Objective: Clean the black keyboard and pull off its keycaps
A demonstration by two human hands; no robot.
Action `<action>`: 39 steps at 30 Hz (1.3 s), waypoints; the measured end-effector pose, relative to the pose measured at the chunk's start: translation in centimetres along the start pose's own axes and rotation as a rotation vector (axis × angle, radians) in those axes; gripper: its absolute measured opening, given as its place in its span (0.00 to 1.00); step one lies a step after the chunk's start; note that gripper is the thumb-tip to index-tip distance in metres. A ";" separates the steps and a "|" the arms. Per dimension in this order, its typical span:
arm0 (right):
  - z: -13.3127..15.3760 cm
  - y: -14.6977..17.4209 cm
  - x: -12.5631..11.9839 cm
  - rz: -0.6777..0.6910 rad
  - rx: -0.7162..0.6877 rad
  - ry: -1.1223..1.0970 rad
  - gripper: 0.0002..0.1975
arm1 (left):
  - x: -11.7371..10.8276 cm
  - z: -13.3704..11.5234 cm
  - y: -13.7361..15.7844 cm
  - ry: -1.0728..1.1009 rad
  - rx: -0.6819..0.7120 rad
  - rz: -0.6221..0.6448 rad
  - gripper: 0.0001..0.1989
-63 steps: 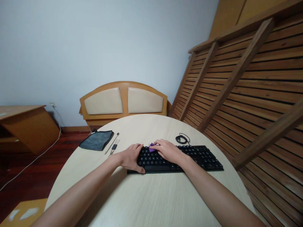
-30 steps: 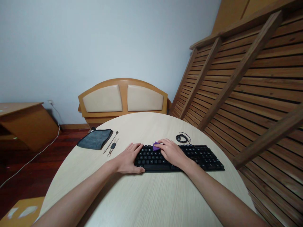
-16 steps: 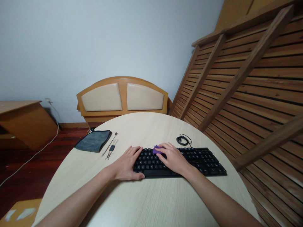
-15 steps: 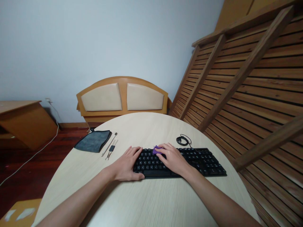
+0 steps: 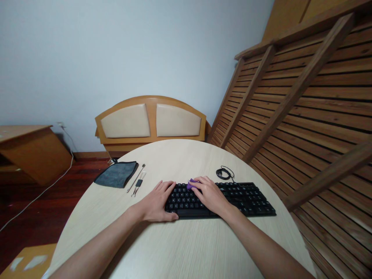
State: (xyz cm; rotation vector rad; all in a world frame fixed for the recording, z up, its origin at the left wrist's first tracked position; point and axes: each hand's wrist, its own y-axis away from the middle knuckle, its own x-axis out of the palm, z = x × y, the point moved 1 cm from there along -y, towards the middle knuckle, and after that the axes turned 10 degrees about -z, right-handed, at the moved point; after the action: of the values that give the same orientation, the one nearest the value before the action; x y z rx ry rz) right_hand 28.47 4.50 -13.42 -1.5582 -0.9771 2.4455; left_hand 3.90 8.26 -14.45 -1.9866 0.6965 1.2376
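Observation:
A black keyboard (image 5: 188, 199) with pale letters on its keys lies on the table. My left hand (image 5: 158, 201) spans its left end, thumb along the front edge and fingers at the back edge, gripping it. Over the upper middle keys, my right hand (image 5: 209, 193) holds a small purple lump (image 5: 191, 185) between thumb and fingers. The lump is partly hidden, and I cannot make out its exact kind. Behind the keyboard, its black cable (image 5: 223, 173) is coiled. Left of my left hand lie a wire keycap puller (image 5: 139, 183) and a thin metal rod (image 5: 135, 179) with a round end.
A folded grey cloth (image 5: 116, 175) with dark edging rests at the left of the round pale table (image 5: 180, 157). Beyond stands a padded wooden headboard (image 5: 152, 112). Wooden slats (image 5: 276, 128) lean along the right. A desk (image 5: 29, 151) and a cardboard box (image 5: 31, 261) are at left.
The whole view has shifted slightly. Both hands keep their places on the keyboard, and the purple lump stays in my right hand with hardly any movement.

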 end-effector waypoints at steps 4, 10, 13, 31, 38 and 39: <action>0.0 -0.2 -0.1 0.018 -0.029 0.005 0.12 | 0.0 0.1 0.0 -0.007 0.006 -0.005 0.55; -0.7 -0.2 -0.5 0.014 -0.015 0.048 0.12 | -0.3 -0.1 -0.2 -0.031 -0.002 0.020 0.55; -0.9 -0.2 -0.9 0.072 -0.050 0.059 0.10 | -0.3 -0.1 -0.2 -0.042 -0.003 0.027 0.55; -2.7 0.0 -1.4 0.003 -0.056 -0.035 0.11 | -0.5 -0.1 -0.3 -0.042 -0.011 0.051 0.55; -2.7 0.2 -1.8 -0.026 -0.051 -0.015 0.11 | -0.8 -0.5 -0.3 -0.036 -0.019 0.066 0.54; -2.7 0.2 -1.8 -0.017 -0.057 -0.020 0.11 | -0.8 -0.4 -0.3 -0.036 -0.020 0.068 0.55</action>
State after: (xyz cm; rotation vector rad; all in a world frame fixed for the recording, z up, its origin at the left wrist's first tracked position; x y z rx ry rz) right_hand 31.69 4.88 -12.88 -1.5379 -1.0680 2.4474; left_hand 4.06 8.18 -13.49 -1.9660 0.7420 1.3224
